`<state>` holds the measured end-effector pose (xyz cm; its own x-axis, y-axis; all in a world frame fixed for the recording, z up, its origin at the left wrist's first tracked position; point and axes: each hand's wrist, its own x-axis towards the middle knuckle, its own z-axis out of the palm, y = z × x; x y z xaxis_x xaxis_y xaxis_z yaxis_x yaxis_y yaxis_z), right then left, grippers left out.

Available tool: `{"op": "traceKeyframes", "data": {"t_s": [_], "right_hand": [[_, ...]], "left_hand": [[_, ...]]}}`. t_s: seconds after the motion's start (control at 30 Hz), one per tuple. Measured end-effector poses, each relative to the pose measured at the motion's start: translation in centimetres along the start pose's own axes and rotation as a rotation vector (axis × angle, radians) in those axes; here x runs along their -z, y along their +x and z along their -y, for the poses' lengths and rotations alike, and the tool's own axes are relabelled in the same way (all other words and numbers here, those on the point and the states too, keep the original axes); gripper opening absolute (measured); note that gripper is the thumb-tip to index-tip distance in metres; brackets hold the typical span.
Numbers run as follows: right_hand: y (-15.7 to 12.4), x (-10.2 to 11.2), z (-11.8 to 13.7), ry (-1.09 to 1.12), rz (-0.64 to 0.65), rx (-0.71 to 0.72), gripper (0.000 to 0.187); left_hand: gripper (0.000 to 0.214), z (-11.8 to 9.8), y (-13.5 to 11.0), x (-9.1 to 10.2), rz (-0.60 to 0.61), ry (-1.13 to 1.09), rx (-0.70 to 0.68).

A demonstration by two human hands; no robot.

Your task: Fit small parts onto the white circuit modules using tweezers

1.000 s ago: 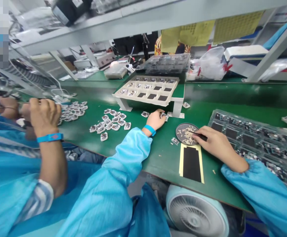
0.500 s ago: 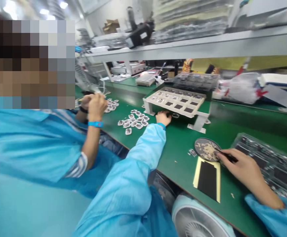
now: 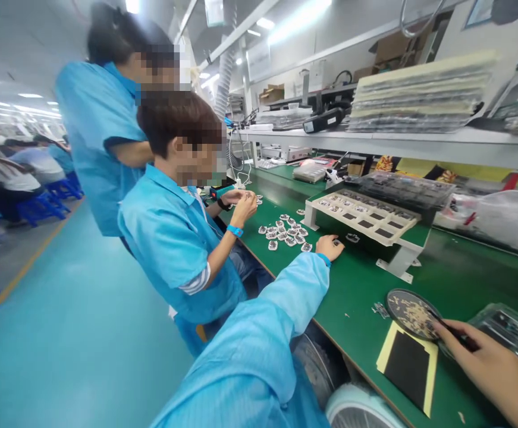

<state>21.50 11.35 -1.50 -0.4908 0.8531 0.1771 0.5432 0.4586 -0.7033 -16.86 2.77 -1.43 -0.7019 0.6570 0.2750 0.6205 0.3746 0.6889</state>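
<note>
Our right hand (image 3: pixel 490 362) pinches a pair of black tweezers (image 3: pixel 460 334) between its fingers, the tip reaching in over the round dark dish (image 3: pixel 392 304), where small beige pieces (image 3: pixel 413 312) lie loose. Our left hand (image 3: pixel 330 247) is low at the surface (image 3: pixel 348 286), its fingers curled around something dark; we cannot tell whether they pinch it or only touch it. A white-edged part (image 3: pixel 352 238) lies just beyond them, under the edge of the compartment tray (image 3: pixel 386 241), and a cluster of similar parts (image 3: pixel 285 232) is spread on the other side of the hand.

The pieces look light, so a knock of the tweezers against the dish's low rim could scatter them. The dish sits against the yellow-edged black sheet (image 3: pixel 408 362), perhaps overlapping it; a tug on that sheet might tip or drag the dish. Small metallic parts (image 3: pixel 379 310) lie beside the rim and could be swept aside by a careless pass. On the left, lifting the hand too steeply could bump the tray, which stands raised on its metal stand (image 3: pixel 395 260), and jolt what sits in its compartments; reaching back could push the clustered parts towards the co-worker's hands (image 3: pixel 244 205).
</note>
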Motion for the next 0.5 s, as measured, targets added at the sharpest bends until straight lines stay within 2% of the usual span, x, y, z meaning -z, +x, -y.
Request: {"op": "traceKeyframes", "data": {"t_s": [0.2, 0.3, 0.5], "right_hand": [[0.2, -0.1, -0.2, 0.063, -0.022, 0.034, 0.02], [0.1, -0.2, -0.1, 0.06, 0.013, 0.049, 0.019], [-0.6, 0.0, 1.9, 0.108, -0.049, 0.107, 0.014]], "left_hand": [[0.038, 1.0, -0.9, -0.1, -0.036, -0.068, -0.01], [0.034, 1.2, -1.3, -0.2, -0.053, -0.08, -0.012], [0.037, 1.1, -2.0, -0.1, -0.092, -0.073, -0.026]]}}
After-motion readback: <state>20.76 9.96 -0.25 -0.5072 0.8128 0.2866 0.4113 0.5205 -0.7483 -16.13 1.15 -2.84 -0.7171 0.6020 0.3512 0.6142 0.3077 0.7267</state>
